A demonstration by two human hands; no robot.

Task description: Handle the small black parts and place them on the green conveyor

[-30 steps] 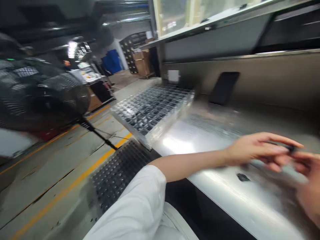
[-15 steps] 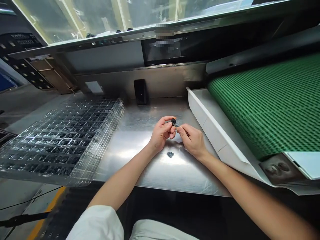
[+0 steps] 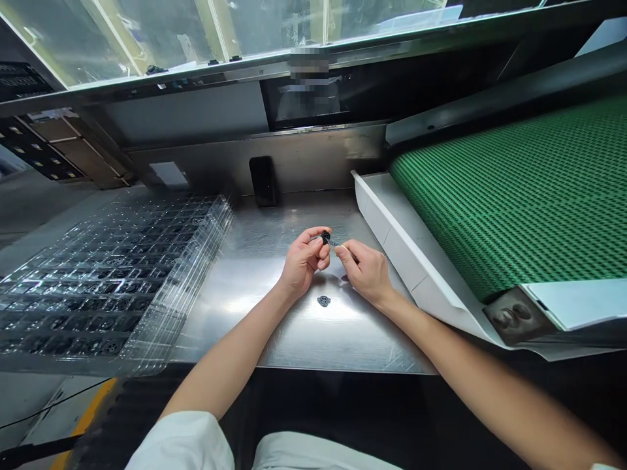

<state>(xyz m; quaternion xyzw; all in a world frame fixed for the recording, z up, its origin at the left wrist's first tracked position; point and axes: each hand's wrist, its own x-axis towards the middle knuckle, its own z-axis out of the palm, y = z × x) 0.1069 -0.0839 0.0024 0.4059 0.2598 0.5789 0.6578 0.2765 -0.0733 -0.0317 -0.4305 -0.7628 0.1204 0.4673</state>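
Observation:
Between the thumb and fingers of my left hand (image 3: 302,261) is a small round black part (image 3: 325,237) with an open, spoked face. My right hand (image 3: 366,269) is closed just to the right of it, pinching a thin, dark piece whose tip (image 3: 335,244) points at the part. Most of that thin piece is hidden by my fingers, so its kind does not show. Below both hands, a second flat black part (image 3: 324,301) with a round centre and two side tabs lies on the metal table (image 3: 294,346).
Stacked clear plastic trays (image 3: 161,307) with black parts in their pockets stand at the left. A black phone-like object (image 3: 263,181) leans against the back panel. On the right a white chute wall (image 3: 406,254) borders a green conveyor belt (image 3: 514,183).
The whole view has shifted, so everything appears a little further left. Both hands keep their hold, and the thin piece's tip stays close to the round part.

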